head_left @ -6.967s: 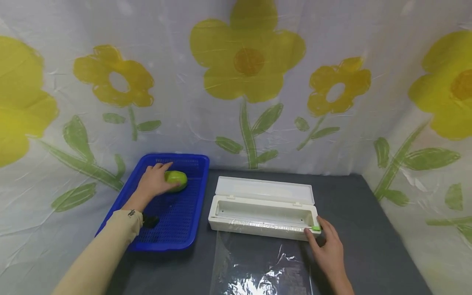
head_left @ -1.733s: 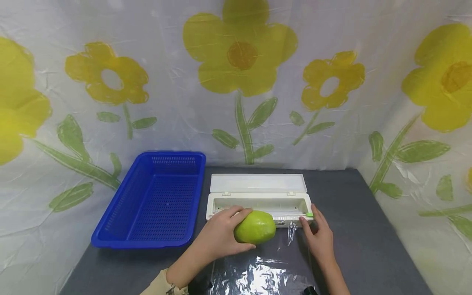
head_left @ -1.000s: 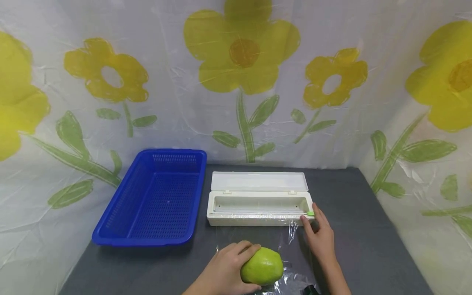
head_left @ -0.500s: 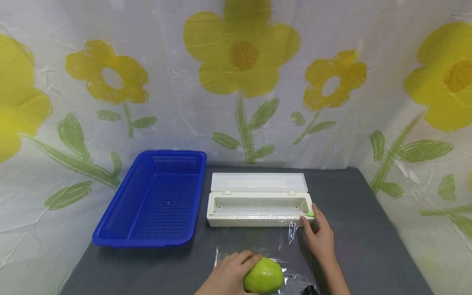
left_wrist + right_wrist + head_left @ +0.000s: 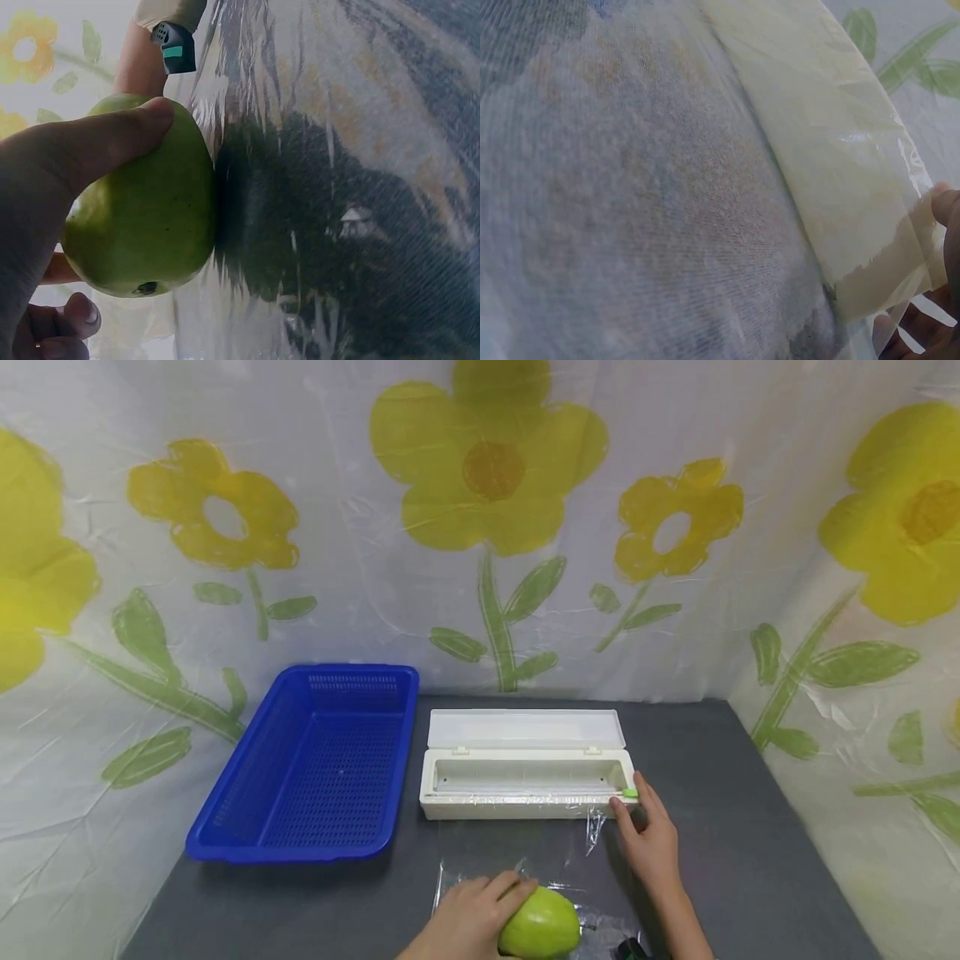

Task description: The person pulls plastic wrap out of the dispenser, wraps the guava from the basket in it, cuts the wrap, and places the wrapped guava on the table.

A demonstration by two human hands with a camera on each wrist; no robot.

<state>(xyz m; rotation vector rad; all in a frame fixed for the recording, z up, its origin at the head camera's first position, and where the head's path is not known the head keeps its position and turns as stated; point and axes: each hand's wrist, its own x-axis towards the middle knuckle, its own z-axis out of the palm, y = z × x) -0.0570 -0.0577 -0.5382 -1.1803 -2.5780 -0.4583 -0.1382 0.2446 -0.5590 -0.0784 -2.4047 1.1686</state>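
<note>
Near the bottom of the head view my left hand [image 5: 472,917] grips a green apple [image 5: 542,925], thumb and fingers round its sides. In the left wrist view the apple's side [image 5: 150,217] lies right at the shiny clear cling film [image 5: 300,225] spread on the table. A white cling film dispenser [image 5: 517,810] stands behind it, its lid [image 5: 525,729] raised. The film runs from its front edge. My right hand [image 5: 651,847] holds the dispenser's right end, beside a green slider [image 5: 630,793], thumb on the front wall [image 5: 817,165].
A blue plastic basket [image 5: 300,857] stands at the left, beside the dispenser. The dark grey table [image 5: 735,827] ends at a flower-printed curtain [image 5: 352,585] at the back and sides. A black wrist camera [image 5: 632,949] is on my right wrist.
My left hand has brought the apple from the basket, past the dispenser, down onto the film area near me. Over the last half second it has turned slightly, showing its stem. My right hand has stayed.
</note>
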